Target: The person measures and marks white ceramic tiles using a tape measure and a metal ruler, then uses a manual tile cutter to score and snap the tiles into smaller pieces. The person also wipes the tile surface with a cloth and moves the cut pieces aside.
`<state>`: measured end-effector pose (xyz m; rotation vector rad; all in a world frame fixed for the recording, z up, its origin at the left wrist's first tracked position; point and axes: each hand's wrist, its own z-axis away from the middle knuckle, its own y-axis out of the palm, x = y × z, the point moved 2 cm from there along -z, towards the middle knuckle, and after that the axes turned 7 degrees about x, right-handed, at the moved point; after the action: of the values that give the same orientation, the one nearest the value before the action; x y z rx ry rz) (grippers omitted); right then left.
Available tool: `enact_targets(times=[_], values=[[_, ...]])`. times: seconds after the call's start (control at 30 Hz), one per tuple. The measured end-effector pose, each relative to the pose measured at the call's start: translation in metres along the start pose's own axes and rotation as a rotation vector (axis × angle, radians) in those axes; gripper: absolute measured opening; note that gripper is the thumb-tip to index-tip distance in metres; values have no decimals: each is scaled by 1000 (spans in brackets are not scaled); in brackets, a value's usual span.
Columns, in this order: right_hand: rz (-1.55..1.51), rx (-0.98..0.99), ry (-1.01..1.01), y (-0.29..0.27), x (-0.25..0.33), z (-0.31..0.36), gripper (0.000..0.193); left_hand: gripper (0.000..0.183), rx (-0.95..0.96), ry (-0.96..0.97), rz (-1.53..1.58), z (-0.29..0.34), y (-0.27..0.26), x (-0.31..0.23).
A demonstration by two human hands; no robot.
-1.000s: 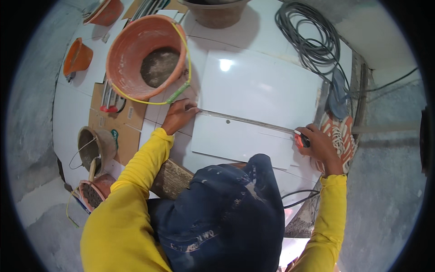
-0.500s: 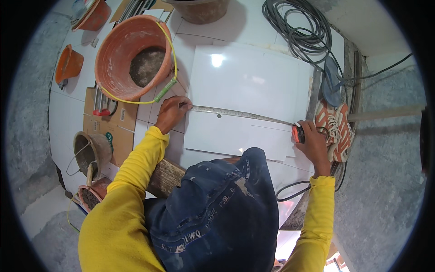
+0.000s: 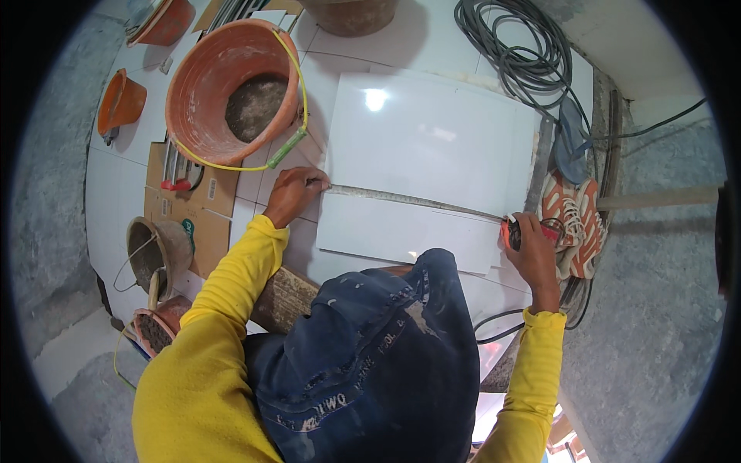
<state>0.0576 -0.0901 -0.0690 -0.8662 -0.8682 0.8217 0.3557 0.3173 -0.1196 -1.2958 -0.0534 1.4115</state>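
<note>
"Rough grey walls [image 3: 648, 332] around a pale tiled floor [image 3: 116, 193]; tight quarters, isn't it?"

"Very. Look at the left hand [image 3: 290, 193], by the left edge of that big white tile [image 3: 432, 147]: fingers pinched on the end of the tape measure's blade [image 3: 378, 194], probably to stop it slipping."

"And the right hand [image 3: 532, 247]?"

"Curled around the red-and-black case [image 3: 509, 233], near the tile's right edge. Gripping both ends seems to keep that thin metal strip straight across the tile."

"Glossy tile, too; it mirrors the light. What's around it?"

"Left of the tile, a round, mortar-stained orange plastic bucket [image 3: 189, 100], its green-gripped handle [image 3: 286, 147] flopped down. Right of the tile, orange-and-white striped sneakers [image 3: 571, 222] and a smooth blue flip-flop [image 3: 570, 143], perhaps parked there for elbow room. Beyond its upper right corner, black cable [image 3: 515, 54] lies in loose loops, likely coiled against tangling."
</note>
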Motion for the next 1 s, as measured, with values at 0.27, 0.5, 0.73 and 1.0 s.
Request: enact_targets(times=[0.27,0.5,0.73,1.0], values=[[-374,-333,-43,9,4,-2,33,18,-20,40,5,-1,3,10],[-1220,-133,361,54,43,-15,35,19,4,21,-15,-1,-1,4],[-1369,-245,168,84,99,-23,16,18,-16,23,-19,0,2,6],[-1086,-349,189,105,102,-27,12,20,5,14,-19,0,0,4]])
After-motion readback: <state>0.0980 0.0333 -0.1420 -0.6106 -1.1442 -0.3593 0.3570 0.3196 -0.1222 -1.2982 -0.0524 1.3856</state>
